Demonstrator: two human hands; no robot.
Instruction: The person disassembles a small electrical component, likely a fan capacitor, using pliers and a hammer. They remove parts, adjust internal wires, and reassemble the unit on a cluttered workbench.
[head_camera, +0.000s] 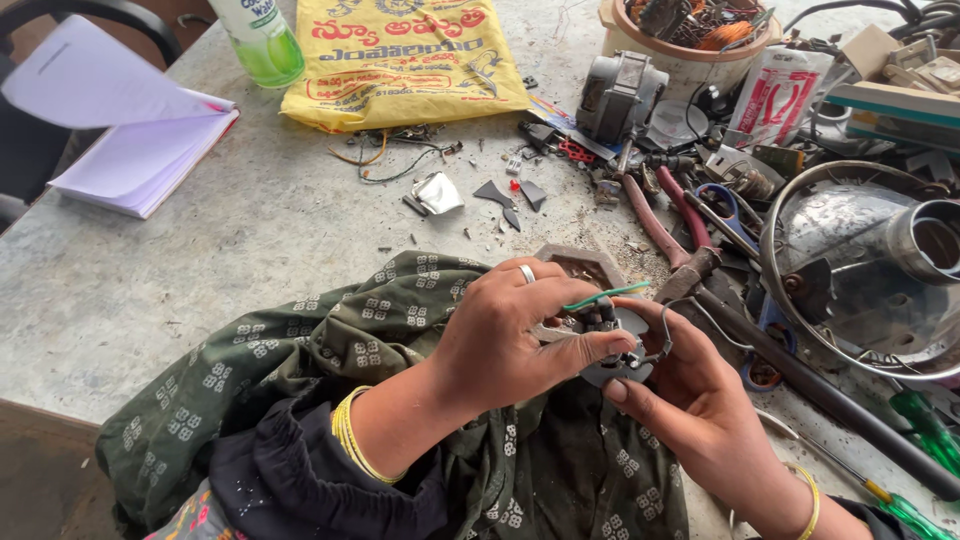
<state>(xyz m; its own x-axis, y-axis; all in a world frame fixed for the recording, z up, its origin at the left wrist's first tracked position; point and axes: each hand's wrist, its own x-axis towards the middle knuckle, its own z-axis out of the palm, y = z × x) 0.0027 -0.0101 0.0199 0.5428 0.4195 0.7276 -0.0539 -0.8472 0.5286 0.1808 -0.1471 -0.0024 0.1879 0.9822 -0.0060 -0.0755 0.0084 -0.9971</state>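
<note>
My left hand (505, 335), with a ring and yellow bangles, grips a small grey electrical part (612, 345) from above. My right hand (690, 395) holds the same part from below, thumb pressed to its rim. A thin green wire (605, 295) sticks out of the part to the right, and a bent metal wire loop (662, 345) curls beside my right fingers. A green patterned cloth (330, 345) lies under my left forearm.
On the grey table (200, 270) lie red-handled pliers (655, 220), a hammer (800, 375), scissors (730, 210), green screwdrivers (925, 430), a round metal housing (860, 270), a yellow bag (400, 60), a green bottle (262, 40), an open notebook (130, 140) and a small motor (618, 95).
</note>
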